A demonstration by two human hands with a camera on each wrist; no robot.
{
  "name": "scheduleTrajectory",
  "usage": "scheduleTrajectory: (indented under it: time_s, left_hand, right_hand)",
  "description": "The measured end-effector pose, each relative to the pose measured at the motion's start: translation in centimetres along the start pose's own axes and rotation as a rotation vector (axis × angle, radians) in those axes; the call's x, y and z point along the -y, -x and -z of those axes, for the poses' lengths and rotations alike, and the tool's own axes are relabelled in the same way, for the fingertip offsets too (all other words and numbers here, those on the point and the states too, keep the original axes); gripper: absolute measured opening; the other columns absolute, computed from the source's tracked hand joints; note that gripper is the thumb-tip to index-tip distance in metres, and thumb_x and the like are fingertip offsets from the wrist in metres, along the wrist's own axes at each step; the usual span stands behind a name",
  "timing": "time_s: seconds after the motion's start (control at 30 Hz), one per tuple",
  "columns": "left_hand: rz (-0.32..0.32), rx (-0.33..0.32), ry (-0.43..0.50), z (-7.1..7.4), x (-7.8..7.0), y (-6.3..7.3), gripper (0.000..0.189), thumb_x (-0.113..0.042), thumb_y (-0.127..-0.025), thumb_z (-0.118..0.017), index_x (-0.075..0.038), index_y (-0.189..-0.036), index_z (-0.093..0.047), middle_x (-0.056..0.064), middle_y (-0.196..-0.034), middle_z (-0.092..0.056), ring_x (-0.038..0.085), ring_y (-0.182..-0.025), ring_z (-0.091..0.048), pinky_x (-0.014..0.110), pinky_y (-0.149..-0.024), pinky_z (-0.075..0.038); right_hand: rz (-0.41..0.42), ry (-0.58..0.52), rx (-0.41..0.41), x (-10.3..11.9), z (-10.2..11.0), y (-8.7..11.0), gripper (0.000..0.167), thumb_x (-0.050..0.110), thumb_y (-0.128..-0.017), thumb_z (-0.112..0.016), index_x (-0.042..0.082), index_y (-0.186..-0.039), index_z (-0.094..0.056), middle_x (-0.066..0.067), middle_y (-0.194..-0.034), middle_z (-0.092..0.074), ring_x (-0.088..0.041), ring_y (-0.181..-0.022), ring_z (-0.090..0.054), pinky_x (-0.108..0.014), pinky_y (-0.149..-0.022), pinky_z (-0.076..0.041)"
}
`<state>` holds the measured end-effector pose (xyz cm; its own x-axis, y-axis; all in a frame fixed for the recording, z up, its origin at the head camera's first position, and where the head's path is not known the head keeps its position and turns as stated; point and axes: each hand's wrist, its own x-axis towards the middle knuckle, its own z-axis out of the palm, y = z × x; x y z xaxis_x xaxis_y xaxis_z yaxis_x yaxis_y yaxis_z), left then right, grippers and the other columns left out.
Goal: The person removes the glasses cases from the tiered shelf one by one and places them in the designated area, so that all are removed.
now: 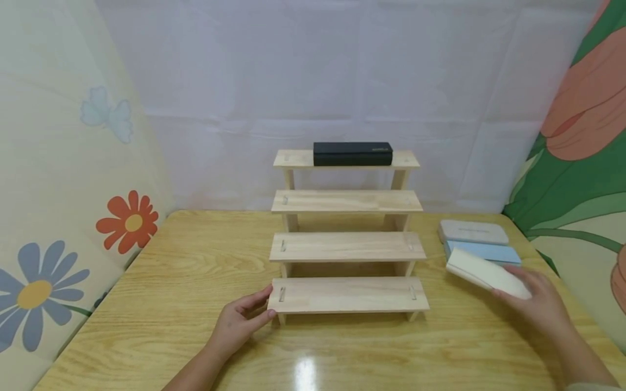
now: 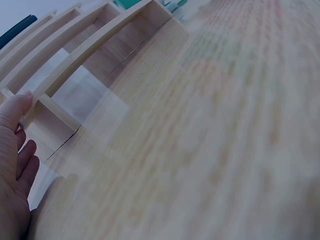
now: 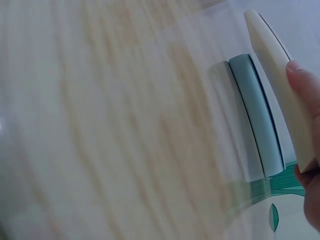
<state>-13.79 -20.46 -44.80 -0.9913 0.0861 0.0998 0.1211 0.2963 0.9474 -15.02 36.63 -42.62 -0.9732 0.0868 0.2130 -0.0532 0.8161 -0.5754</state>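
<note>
A cream-white glasses case (image 1: 476,269) is held by one end in my right hand (image 1: 540,301), tilted and raised above the table's right side. In the right wrist view, my thumb presses on the upright cream case (image 3: 275,75). At centre stands a wooden four-step display shelf (image 1: 347,296). My left hand (image 1: 237,321) grips the left end of its lowest step, with the thumb at the front corner. The left wrist view shows the thumb against the step's edge (image 2: 65,75). On the top step lies a closed black glasses case (image 1: 352,155).
A light blue case (image 1: 484,252) and a pale grey case (image 1: 471,232) lie side by side on the wood-grain table (image 1: 195,271), right of the shelf. Behind hangs a white cloth (image 1: 244,81). Floral panels (image 1: 132,222) flank both sides.
</note>
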Motion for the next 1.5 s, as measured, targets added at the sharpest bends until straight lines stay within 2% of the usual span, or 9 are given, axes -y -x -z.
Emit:
scheduleTrajectory:
  time_s: [0.2,0.4,0.6,0.93,1.23,1.5]
  left_hand:
    - [0.005,-0.002,-0.009,0.0,-0.1,0.1,0.05,-0.009,-0.082,-0.078,0.003,-0.127,-0.061,0.017,-0.135,-0.058,-0.008,-0.105,-0.059,0.023,-0.095,-0.054]
    - [0.004,0.001,0.003,0.0,-0.1,0.1,0.05,-0.008,-0.082,-0.078,0.004,-0.128,-0.06,0.017,-0.136,-0.058,-0.008,-0.105,-0.059,0.021,-0.094,-0.053]
    - [0.001,0.001,0.02,0.0,0.0,0.1,0.05,-0.006,-0.082,-0.077,0.005,-0.127,-0.06,0.018,-0.136,-0.057,-0.008,-0.105,-0.06,0.018,-0.093,-0.053]
    - [0.011,0.001,0.014,0.0,0.0,0.1,0.051,-0.008,-0.081,-0.078,0.004,-0.127,-0.061,0.016,-0.136,-0.057,-0.008,-0.105,-0.059,0.027,-0.096,-0.053]
    - [0.013,-0.004,0.009,0.0,0.0,0.1,0.051,-0.008,-0.081,-0.078,0.004,-0.127,-0.061,0.017,-0.136,-0.058,-0.008,-0.105,-0.06,0.028,-0.096,-0.054]
    - [-0.022,-0.002,0.01,0.0,-0.1,0.0,0.05,-0.007,-0.082,-0.078,0.005,-0.127,-0.06,0.019,-0.134,-0.058,-0.007,-0.104,-0.06,0.026,-0.094,-0.055]
  right_hand:
    - [-0.016,-0.012,0.017,-0.4,-0.2,0.4,0.071,0.035,-0.087,-0.074,-0.005,-0.139,-0.047,-0.038,-0.136,-0.042,-0.054,-0.121,-0.036,-0.07,-0.093,-0.032]
    - [-0.025,-0.008,0.03,-0.9,-0.5,0.6,0.071,0.036,-0.087,-0.074,-0.004,-0.139,-0.048,-0.037,-0.136,-0.041,-0.055,-0.122,-0.035,-0.072,-0.096,-0.029]
    - [-0.025,0.013,0.037,-1.2,-0.7,0.9,0.071,0.037,-0.085,-0.076,-0.003,-0.138,-0.049,-0.037,-0.134,-0.043,-0.054,-0.12,-0.036,-0.069,-0.095,-0.03]
    - [-0.019,0.032,0.048,-1.6,-1.1,1.2,0.071,0.037,-0.085,-0.075,-0.003,-0.138,-0.049,-0.038,-0.129,-0.046,-0.052,-0.116,-0.04,-0.064,-0.091,-0.034]
    - [-0.071,0.016,0.111,-2.2,-1.0,0.9,0.077,0.041,-0.087,-0.072,-0.002,-0.144,-0.043,-0.04,-0.137,-0.037,-0.057,-0.123,-0.033,-0.071,-0.094,-0.031]
    - [-0.094,0.015,0.156,-2.3,-0.9,0.8,0.081,0.044,-0.088,-0.07,-0.002,-0.146,-0.038,-0.041,-0.14,-0.034,-0.059,-0.125,-0.03,-0.073,-0.097,-0.029]
